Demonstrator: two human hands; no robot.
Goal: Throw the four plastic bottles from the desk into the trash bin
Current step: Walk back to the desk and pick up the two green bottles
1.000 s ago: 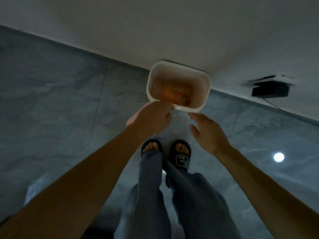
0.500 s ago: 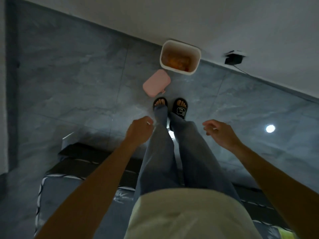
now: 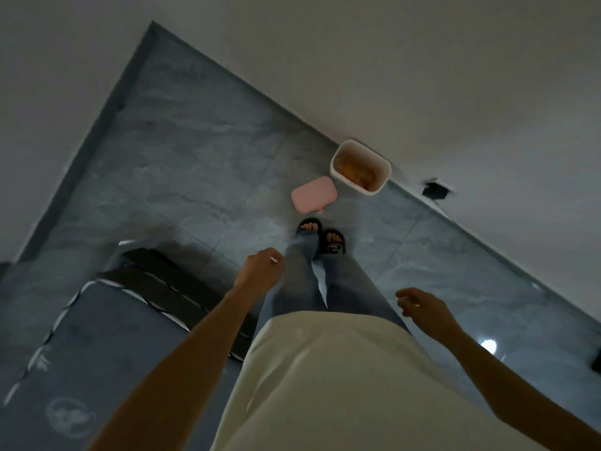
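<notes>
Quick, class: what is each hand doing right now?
Left hand: fingers loosely curled, holding nothing visible.
Right hand: open, fingers relaxed, empty.

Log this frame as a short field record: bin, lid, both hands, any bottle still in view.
trash bin: open, on the floor by the wall, orange contents inside
pink lid: flat on the floor beside the bin, off it
left hand: loosely curled, holds nothing
right hand: open, holds nothing
bottles: none clearly visible; bin contents too blurred to identify
</notes>
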